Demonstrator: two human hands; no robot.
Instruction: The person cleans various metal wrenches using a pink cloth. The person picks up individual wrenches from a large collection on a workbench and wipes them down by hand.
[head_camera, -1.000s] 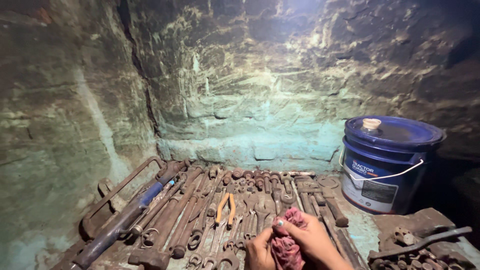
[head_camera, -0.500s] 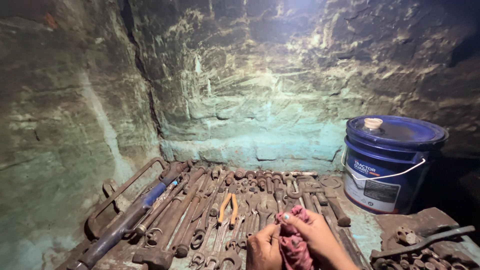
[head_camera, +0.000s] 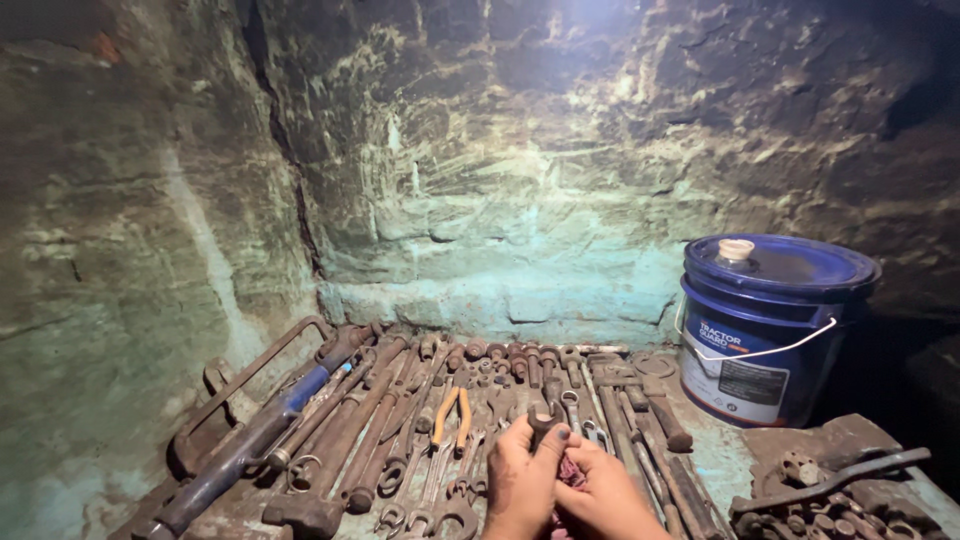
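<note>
Here the left hand (head_camera: 522, 478) grips a rusty socket (head_camera: 545, 424) while the right hand (head_camera: 606, 492) clutches a reddish rag (head_camera: 571, 470).

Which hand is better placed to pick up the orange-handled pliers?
Probably the left hand: it sits nearer the orange-handled pliers, which lie just to its left. The right hand is farther away, pressed against the red rag.
</note>
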